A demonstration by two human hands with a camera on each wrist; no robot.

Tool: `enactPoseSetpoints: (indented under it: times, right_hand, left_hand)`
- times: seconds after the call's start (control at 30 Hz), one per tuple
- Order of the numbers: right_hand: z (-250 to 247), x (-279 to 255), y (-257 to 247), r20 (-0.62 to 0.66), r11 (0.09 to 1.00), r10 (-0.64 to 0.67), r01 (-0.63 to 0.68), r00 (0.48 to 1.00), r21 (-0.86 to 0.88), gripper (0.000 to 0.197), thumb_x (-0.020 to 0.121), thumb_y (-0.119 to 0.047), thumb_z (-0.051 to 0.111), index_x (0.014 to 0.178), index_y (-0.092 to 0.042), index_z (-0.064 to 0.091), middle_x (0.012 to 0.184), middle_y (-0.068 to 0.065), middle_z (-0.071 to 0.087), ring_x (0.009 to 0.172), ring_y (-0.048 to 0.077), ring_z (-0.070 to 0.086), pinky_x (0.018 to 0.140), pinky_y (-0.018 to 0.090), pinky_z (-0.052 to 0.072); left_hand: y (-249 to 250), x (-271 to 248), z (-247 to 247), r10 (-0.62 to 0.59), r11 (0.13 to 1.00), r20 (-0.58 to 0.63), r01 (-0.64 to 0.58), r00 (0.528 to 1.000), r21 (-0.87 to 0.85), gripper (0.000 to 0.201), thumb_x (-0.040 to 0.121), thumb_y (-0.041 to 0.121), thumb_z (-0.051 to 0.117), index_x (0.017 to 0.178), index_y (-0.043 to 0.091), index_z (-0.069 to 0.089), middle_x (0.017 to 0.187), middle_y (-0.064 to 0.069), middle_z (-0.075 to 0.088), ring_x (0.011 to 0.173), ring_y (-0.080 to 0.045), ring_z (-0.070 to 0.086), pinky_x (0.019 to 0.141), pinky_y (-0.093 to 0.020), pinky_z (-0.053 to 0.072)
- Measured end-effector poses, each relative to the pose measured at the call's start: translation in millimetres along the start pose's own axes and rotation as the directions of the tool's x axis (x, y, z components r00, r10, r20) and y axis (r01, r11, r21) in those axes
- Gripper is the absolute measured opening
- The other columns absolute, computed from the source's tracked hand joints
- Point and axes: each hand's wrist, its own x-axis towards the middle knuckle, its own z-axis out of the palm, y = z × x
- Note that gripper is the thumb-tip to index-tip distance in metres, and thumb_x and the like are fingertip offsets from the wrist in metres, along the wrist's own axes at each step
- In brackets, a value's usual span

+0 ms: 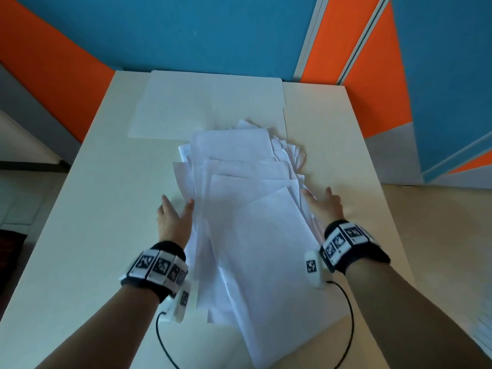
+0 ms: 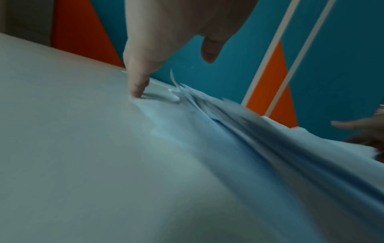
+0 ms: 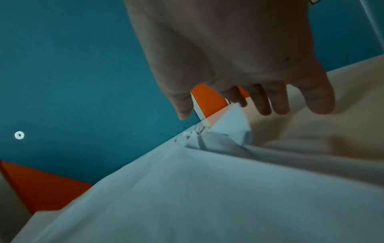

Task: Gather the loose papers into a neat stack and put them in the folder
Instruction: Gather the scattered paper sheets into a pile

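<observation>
Papers (image 1: 247,209): a fanned, ragged heap on the table (image 1: 80,235), long axis running straight away from the person, near corner poking over the front edge
Left hand (image 1: 173,214): flat and spread, fingers straight, at the heap's left edge, gripping nothing
Right hand (image 1: 326,206): fingers straight too, mirror spot on the right edge, empty
Which is nearer: neither, it's a dead heat, the heap sits squarely between both palms
Folder (image 1: 207,102): pale, lying flat at the far end, straight ahead of the heap, sheets overlapping its near edge
Next, I reckon: squeeze inward, square up, then carry forward
</observation>
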Motion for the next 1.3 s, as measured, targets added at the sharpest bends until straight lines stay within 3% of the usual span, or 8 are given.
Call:
enactPoseSetpoints:
  times: [0.1, 0.33, 0.5, 0.73, 0.9, 1.07, 1.13, 1.3]
  right_hand:
    - [9, -25, 24, -0.026, 0.992, -0.025, 0.022, 0.999, -0.123, 0.076, 0.08, -0.063, 0.045, 0.13, -0.005, 0.046, 0.135, 0.019, 0.047, 0.125, 0.036, 0.044, 0.102, 0.046, 0.04]
    - [42, -49, 3, 0.045, 0.995, -0.07, 0.074, 0.997, -0.074, 0.072, 0.082, -0.023, 0.064, 0.143, -0.008, 0.028, 0.141, 0.017, 0.035, 0.129, 0.036, 0.038, 0.103, 0.043, 0.037]
    - [31, -31, -1, 0.039, 0.989, -0.136, 0.134, 0.99, 0.057, 0.057, 0.085, 0.0, 0.052, 0.14, -0.007, 0.039, 0.144, 0.014, 0.044, 0.132, 0.03, 0.044, 0.105, 0.031, 0.037]
    - [2, -40, 21, -0.019, 0.966, -0.18, 0.173, 0.984, -0.194, 0.086, 0.074, -0.028, 0.072, 0.145, -0.028, 0.023, 0.145, 0.008, 0.024, 0.134, 0.029, 0.026, 0.106, 0.046, 0.029]
    - [-12, -61, 75, 0.105, 0.934, -0.015, 0.051, 0.994, -0.354, 0.104, 0.048, -0.064, 0.072, 0.135, -0.021, 0.035, 0.135, 0.016, 0.038, 0.126, 0.036, 0.034, 0.102, 0.046, 0.033]
    - [10, -85, 80, 0.1, 0.993, 0.009, 0.002, 0.995, -0.114, 0.087, 0.065, -0.023, 0.084, 0.133, -0.002, 0.033, 0.135, 0.019, 0.035, 0.124, 0.035, 0.042, 0.094, 0.036, 0.041]
    - [20, -85, 71, 0.053, 1.0, -0.005, 0.006, 0.999, -0.018, 0.071, 0.07, -0.014, 0.08, 0.126, 0.002, 0.039, 0.129, 0.02, 0.048, 0.118, 0.034, 0.05, 0.085, 0.032, 0.042]
    - [33, -82, 64, -0.079, 0.968, 0.07, -0.049, 0.994, 0.245, 0.035, 0.081, -0.007, 0.066, 0.112, 0.003, 0.052, 0.112, 0.019, 0.061, 0.096, 0.03, 0.058, 0.077, 0.032, 0.044]
  left_hand:
    - [-9, -31, 13, 0.032, 0.998, 0.071, -0.035, 0.997, 0.042, 0.078, 0.094, 0.035, 0.047, 0.15, 0.004, 0.003, 0.156, -0.02, 0.016, 0.145, -0.032, 0.02, 0.119, -0.042, 0.019]
    - [13, -39, 30, -0.127, 0.983, 0.04, 0.12, 0.991, 0.14, 0.075, 0.085, 0.02, 0.061, 0.142, -0.008, 0.02, 0.144, -0.027, 0.033, 0.132, -0.04, 0.036, 0.107, -0.04, 0.032]
    - [9, -21, 16, -0.179, 0.959, 0.16, 0.136, 0.971, 0.247, 0.056, 0.082, 0.013, 0.062, 0.13, -0.007, 0.041, 0.131, -0.025, 0.053, 0.12, -0.037, 0.053, 0.096, -0.036, 0.045]
    - [27, 10, -6, -0.059, 0.945, 0.017, 0.05, 0.998, 0.322, 0.073, 0.087, 0.034, 0.059, 0.146, 0.005, 0.026, 0.145, -0.024, 0.029, 0.134, -0.038, 0.035, 0.109, -0.042, 0.031]
    - [34, 56, -13, -0.185, 0.963, 0.008, 0.18, 0.983, 0.199, 0.078, 0.075, 0.039, 0.07, 0.135, -0.001, 0.04, 0.135, -0.025, 0.049, 0.12, -0.04, 0.053, 0.101, -0.046, 0.046]
    - [50, 43, 16, -0.148, 0.973, 0.06, 0.135, 0.987, 0.189, 0.055, 0.09, 0.022, 0.057, 0.137, 0.0, 0.038, 0.138, -0.016, 0.052, 0.127, -0.028, 0.052, 0.102, -0.032, 0.042]
    - [57, 39, 19, -0.045, 0.905, 0.153, -0.025, 0.987, 0.425, 0.039, 0.098, 0.015, 0.04, 0.136, 0.009, 0.044, 0.141, -0.007, 0.051, 0.13, -0.023, 0.049, 0.104, -0.027, 0.039]
    - [65, 59, 11, -0.066, 0.924, 0.014, 0.056, 0.998, 0.378, 0.066, 0.084, 0.016, 0.063, 0.137, -0.004, 0.03, 0.14, -0.024, 0.039, 0.129, -0.037, 0.042, 0.106, -0.042, 0.036]
